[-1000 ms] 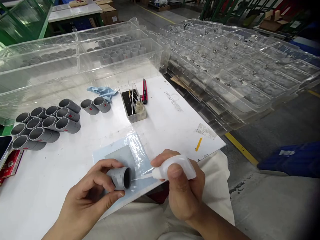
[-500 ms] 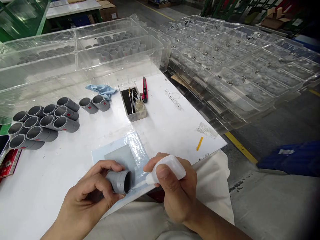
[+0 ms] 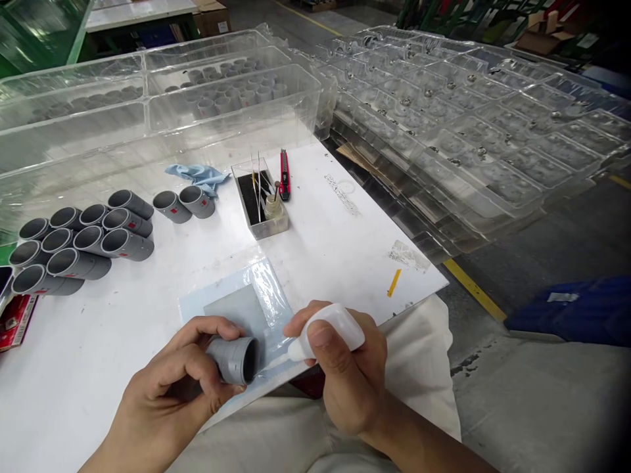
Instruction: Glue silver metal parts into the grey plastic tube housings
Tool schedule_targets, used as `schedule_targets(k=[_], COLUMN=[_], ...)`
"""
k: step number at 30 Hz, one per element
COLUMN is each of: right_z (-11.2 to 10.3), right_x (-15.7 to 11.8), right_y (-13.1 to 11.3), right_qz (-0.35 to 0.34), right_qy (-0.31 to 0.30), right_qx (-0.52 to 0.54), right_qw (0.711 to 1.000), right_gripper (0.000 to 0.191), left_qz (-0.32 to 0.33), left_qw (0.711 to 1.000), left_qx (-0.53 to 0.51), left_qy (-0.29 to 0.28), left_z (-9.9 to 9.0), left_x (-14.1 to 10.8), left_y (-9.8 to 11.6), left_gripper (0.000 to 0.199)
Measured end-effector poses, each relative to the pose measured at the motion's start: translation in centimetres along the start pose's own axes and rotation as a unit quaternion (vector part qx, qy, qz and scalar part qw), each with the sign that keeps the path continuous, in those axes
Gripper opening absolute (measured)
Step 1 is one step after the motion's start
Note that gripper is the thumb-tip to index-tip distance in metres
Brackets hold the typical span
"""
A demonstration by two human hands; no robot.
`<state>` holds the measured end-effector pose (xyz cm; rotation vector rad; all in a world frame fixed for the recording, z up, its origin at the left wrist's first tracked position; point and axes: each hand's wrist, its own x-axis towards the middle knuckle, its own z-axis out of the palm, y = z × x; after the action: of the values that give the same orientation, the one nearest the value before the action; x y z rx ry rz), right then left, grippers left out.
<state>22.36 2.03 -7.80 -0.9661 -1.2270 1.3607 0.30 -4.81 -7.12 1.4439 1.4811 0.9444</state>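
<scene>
My left hand (image 3: 167, 387) is shut on a grey plastic pipe coupling (image 3: 233, 360), its open end facing right. In my right hand (image 3: 345, 374) is a white squeeze bottle (image 3: 331, 332), its nozzle tip close to the coupling's rim, with a short gap I cannot measure. Below both hands lies a pale blue plastic-covered sheet (image 3: 236, 305) on the white work board (image 3: 345, 243). Several more grey couplings (image 3: 83, 243) lie on their sides at the left, with a red mark on some.
A small clear box (image 3: 260, 200) holds a small jar and thin sticks. Beside it are a red utility knife (image 3: 284, 174) and a blue cloth (image 3: 197, 176). Clear trays (image 3: 231, 98) hold more couplings behind the board. Stacked clear moulded trays (image 3: 468, 125) stand at the right.
My right hand and the bottle have shifted left, bringing the nozzle closer to the coupling. The coupling sits slightly lower in my left hand, and the view has drifted a little.
</scene>
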Motion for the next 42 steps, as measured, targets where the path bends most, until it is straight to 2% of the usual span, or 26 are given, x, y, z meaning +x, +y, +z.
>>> schedule_targets(k=[13,20,35,42], right_z=[-0.3,-0.27,-0.48,-0.43], right_x=[-0.14,-0.08,-0.42,-0.42], right_y=[0.42,0.21,0.85,0.9], right_qz=[0.006,0.028,0.004,-0.006], right_qy=[-0.016,-0.003,0.004,0.023], right_qx=[0.009,-0.008,-0.036,-0.043], right_qw=[1.0,1.0,0.999,0.999], right_gripper=[0.033,0.041,0.034,0.031], left_qz=[-0.002,-0.004,-0.003,-0.014], left_qw=[1.0,1.0,1.0,1.0], left_qx=[-0.005,-0.001,-0.016,-0.02], left_qy=[-0.006,0.0,-0.007,0.009], left_z=[0.1,0.06,0.22,0.28], left_x=[-0.03,-0.06,-0.02,-0.21], left_y=[-0.1,-0.05,-0.11,-0.04], left_gripper=[0.027,0.027,0.027,0.028])
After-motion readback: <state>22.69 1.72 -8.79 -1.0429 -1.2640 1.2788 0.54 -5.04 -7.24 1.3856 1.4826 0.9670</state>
